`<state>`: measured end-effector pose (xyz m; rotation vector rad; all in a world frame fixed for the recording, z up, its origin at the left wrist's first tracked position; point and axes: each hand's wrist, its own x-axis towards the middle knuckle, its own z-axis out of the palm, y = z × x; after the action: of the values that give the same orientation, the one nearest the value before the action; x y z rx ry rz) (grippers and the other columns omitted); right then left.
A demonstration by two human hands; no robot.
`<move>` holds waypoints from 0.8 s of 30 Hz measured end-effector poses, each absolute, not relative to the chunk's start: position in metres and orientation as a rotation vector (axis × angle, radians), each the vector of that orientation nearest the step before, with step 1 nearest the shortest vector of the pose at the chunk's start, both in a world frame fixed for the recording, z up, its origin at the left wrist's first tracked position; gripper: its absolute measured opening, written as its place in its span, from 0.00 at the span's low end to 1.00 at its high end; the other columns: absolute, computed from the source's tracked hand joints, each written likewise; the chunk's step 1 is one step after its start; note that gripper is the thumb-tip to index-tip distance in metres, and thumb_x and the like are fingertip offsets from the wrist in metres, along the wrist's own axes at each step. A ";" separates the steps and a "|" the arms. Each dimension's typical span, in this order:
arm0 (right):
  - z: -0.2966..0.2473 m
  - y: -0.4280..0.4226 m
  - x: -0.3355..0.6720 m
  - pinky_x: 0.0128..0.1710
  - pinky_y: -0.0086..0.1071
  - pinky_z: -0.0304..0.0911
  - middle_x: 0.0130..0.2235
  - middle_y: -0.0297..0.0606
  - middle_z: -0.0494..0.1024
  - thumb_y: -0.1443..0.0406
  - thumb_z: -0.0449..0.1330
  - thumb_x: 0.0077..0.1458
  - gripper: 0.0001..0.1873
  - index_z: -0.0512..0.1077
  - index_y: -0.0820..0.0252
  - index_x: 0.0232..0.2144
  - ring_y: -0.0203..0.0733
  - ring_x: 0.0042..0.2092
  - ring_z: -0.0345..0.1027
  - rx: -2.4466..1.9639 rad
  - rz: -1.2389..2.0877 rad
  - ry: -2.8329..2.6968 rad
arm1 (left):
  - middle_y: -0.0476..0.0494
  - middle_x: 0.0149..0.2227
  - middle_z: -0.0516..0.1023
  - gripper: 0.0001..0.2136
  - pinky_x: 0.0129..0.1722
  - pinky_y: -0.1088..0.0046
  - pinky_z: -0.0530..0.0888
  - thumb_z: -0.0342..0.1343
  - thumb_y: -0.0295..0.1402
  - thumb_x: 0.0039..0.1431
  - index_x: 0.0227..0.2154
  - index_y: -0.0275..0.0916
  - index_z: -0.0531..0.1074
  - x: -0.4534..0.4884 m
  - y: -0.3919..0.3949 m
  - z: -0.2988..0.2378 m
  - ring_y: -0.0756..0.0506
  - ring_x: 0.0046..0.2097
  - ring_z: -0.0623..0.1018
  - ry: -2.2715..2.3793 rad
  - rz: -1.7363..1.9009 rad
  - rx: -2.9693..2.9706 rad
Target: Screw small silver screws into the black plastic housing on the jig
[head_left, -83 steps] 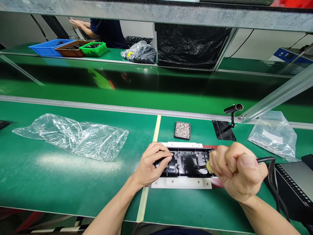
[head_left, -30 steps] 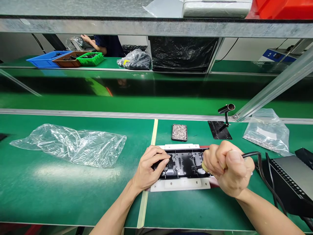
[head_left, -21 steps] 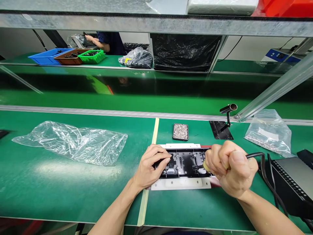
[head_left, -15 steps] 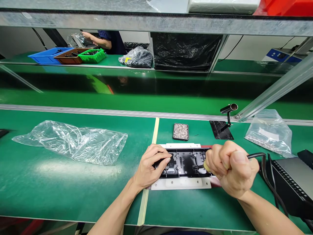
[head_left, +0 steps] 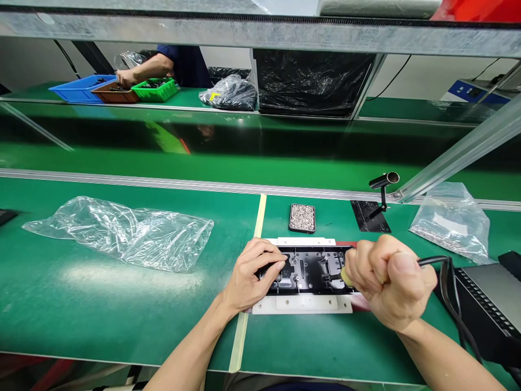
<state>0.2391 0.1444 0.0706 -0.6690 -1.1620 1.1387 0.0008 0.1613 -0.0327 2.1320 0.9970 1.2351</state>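
Note:
A black plastic housing [head_left: 313,269] with small posts and holes inside lies in a white fixture [head_left: 303,305] in front of me. My left hand [head_left: 254,274] grips the housing's left end, thumb and fingertips bent over it. In my right fist [head_left: 394,282] is a corded soldering iron [head_left: 345,277] with a yellow grip; its dark tip points left into the housing's right part. My palm hides most of the handle. Behind the fixture sits a small black tray [head_left: 302,218] full of tiny metal pieces.
A tube-shaped holder [head_left: 383,182] stands behind my right hand. A clear bag [head_left: 451,222] and a black box [head_left: 488,304] with cables are at right. Plastic film [head_left: 126,233] lies left. Across the bench, a person's hand [head_left: 127,77] reaches into a brown bin [head_left: 116,96].
Both my hands keep nearly the same place on the work, with the view shifted slightly. The person's hand across the bench has moved down and left to the brown bin.

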 end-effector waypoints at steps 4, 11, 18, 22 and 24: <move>0.071 0.144 0.239 0.16 0.23 0.48 0.16 0.28 0.51 0.55 0.57 0.68 0.28 0.55 0.60 0.19 0.28 0.18 0.45 -0.670 1.141 -1.158 | 0.48 0.44 0.80 0.11 0.52 0.69 0.73 0.63 0.23 0.64 0.46 0.43 0.80 0.001 0.161 -0.032 0.51 0.49 0.76 0.993 1.241 2.143; 0.072 0.144 0.238 0.16 0.23 0.48 0.15 0.28 0.50 0.55 0.58 0.67 0.28 0.54 0.60 0.19 0.28 0.18 0.45 -0.674 1.138 -1.160 | 0.48 0.44 0.80 0.11 0.51 0.69 0.73 0.63 0.23 0.64 0.46 0.43 0.80 0.000 0.160 -0.031 0.51 0.49 0.76 0.996 1.245 2.156; 0.072 0.143 0.238 0.16 0.23 0.47 0.15 0.28 0.50 0.56 0.57 0.68 0.28 0.55 0.60 0.19 0.28 0.18 0.44 -0.681 1.125 -1.152 | 0.48 0.44 0.80 0.11 0.52 0.69 0.73 0.63 0.23 0.64 0.46 0.43 0.80 0.001 0.160 -0.030 0.51 0.49 0.76 0.993 1.248 2.152; 0.073 0.143 0.240 0.16 0.24 0.48 0.15 0.28 0.51 0.56 0.57 0.68 0.27 0.56 0.60 0.19 0.29 0.18 0.45 -0.680 1.143 -1.179 | 0.48 0.44 0.80 0.11 0.52 0.69 0.74 0.63 0.23 0.64 0.47 0.43 0.80 0.001 0.160 -0.031 0.51 0.49 0.76 0.991 1.247 2.146; 0.073 0.143 0.240 0.16 0.24 0.48 0.15 0.28 0.51 0.56 0.57 0.68 0.27 0.56 0.60 0.19 0.29 0.18 0.45 -0.679 1.149 -1.185 | 0.48 0.44 0.80 0.12 0.52 0.69 0.74 0.63 0.23 0.64 0.47 0.43 0.80 0.001 0.160 -0.031 0.51 0.50 0.76 0.990 1.245 2.144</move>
<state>0.2403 0.1429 0.0727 -0.6785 -1.1846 1.1494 0.0009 0.1603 -0.0311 2.1435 0.9898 1.2446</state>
